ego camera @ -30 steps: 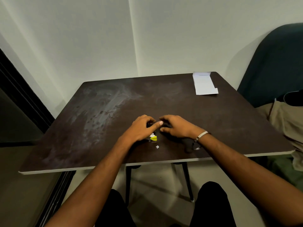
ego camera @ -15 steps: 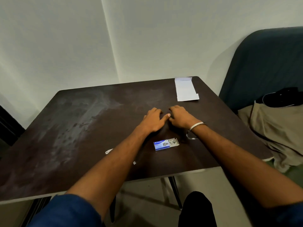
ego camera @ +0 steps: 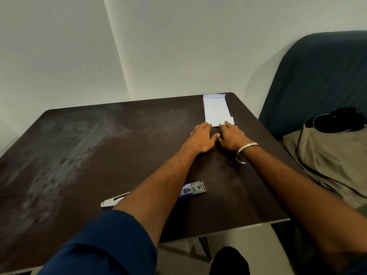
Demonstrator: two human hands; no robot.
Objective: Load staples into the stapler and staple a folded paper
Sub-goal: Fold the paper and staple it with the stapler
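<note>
A folded white paper [ego camera: 216, 110] lies at the far right corner of the dark table [ego camera: 99, 147]. My left hand [ego camera: 200, 138] and my right hand [ego camera: 231, 135] lie palm down side by side just in front of it, thumbs touching. The right fingertips rest on the paper's near edge, and the left fingertips reach that edge. A blue staple box [ego camera: 193, 189] sits near the front of the table, partly hidden by my left forearm. A grey metal strip [ego camera: 113, 201] pokes out to the left of that forearm. No stapler shows; whatever is under my palms is hidden.
A metal bangle [ego camera: 245, 152] hangs on my right wrist. A dark green chair back [ego camera: 317, 76] stands right of the table, with beige cloth [ego camera: 333, 159] and a black cap [ego camera: 341, 120] on the seat. White walls meet behind the table.
Both hands have slid together from the table's middle up to the paper's near edge. The view leaned forward, so the staple box and metal strip now show under my left forearm.
</note>
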